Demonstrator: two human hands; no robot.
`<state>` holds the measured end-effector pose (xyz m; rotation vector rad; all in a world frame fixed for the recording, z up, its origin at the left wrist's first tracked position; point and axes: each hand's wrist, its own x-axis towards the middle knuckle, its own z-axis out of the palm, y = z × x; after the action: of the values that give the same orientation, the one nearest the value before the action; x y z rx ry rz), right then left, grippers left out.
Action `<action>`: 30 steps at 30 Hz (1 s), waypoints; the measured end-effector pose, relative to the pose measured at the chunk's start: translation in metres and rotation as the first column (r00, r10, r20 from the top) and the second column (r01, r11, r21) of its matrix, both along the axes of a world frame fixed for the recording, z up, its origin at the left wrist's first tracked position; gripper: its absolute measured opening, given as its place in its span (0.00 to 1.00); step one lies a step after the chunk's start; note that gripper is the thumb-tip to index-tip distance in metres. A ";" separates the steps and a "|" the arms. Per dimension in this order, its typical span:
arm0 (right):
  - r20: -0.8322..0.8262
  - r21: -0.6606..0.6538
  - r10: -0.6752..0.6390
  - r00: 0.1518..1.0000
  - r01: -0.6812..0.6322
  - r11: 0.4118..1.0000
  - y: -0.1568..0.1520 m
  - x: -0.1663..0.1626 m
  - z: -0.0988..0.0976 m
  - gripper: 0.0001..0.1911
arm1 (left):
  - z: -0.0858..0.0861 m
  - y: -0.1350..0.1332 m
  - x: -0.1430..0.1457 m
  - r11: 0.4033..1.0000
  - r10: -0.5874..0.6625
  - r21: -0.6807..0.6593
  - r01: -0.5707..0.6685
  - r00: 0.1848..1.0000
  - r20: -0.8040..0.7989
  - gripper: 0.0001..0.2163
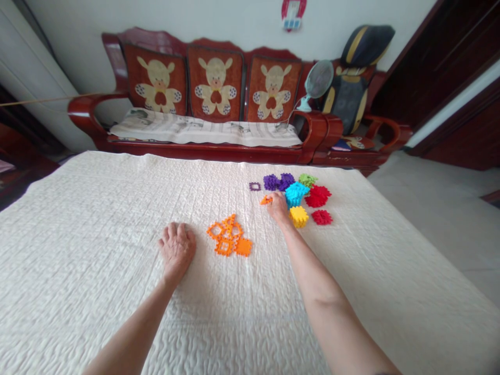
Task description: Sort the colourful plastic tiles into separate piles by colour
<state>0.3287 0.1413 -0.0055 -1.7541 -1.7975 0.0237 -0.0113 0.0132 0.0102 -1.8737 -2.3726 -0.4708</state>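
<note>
My right hand (277, 206) is closed on an orange interlocking tile (266, 200), close to the coloured stacks. My left hand (178, 248) lies flat on the cream quilted cover (128, 208), fingers slightly apart and holding nothing. Between the hands lies a loose pile of orange interlocking tiles (225, 245), some with open frames and one solid square. Around my right hand stand stacks of blue tiles (297, 193), yellow tiles (299, 216) and purple tiles (271, 182). A single purple square frame (254, 182) lies left of the purple stacks.
Red tiles (317, 196), a smaller red stack (322, 217) and green tiles (308, 179) sit at the right. Beyond the covered surface is a wooden sofa (211, 153) with bear-patterned cushions (216, 83). A small fan (319, 79) stands near its right arm.
</note>
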 end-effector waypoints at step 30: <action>-0.112 -0.098 0.560 0.821 -0.570 0.816 -0.065 -0.102 0.007 0.33 | 0.003 -0.003 0.003 1.000 -0.002 0.023 0.001 1.000 0.022 0.18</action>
<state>0.2269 0.0762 0.0018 -1.2080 -2.2349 0.4552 -0.0088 0.0097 0.0130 -1.8707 -2.3695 -0.5192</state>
